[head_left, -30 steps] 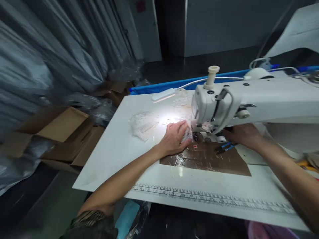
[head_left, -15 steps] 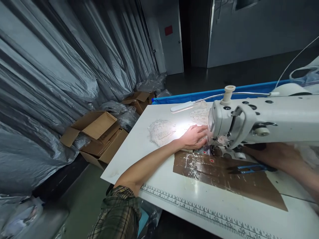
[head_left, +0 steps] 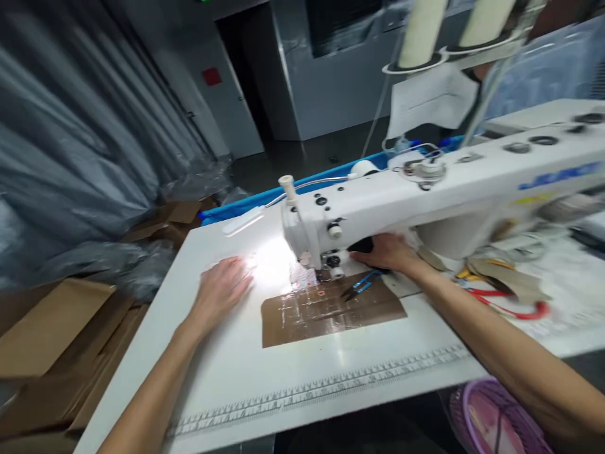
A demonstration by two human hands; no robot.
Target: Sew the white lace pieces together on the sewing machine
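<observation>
My left hand (head_left: 224,285) rests low on the white table left of the sewing machine (head_left: 312,221), its fingers stretched out flat and slightly blurred. A little pale lace shows at its fingertips, washed out by the lamp. Under the machine's arm, my right hand (head_left: 390,252) reaches in beside the needle area, thumb pointing left next to something dark; its other fingers are mostly hidden. Pale fabric (head_left: 302,276) lies by the presser foot (head_left: 334,266). Blue thread snips (head_left: 360,285) lie on the brown taped sheet (head_left: 331,312) in front of my right hand.
A printed ruler strip (head_left: 321,386) runs along the table's front edge. Red-handled scissors (head_left: 515,309) and scraps lie at right. Thread cones (head_left: 423,34) stand behind the machine. Cardboard boxes (head_left: 57,328) sit at left; a purple basket (head_left: 496,416) is below the table.
My left hand has moved left, away from the needle area, to where a lace piece lay. The view has swung right, showing more of the machine, and my right hand remains under its arm.
</observation>
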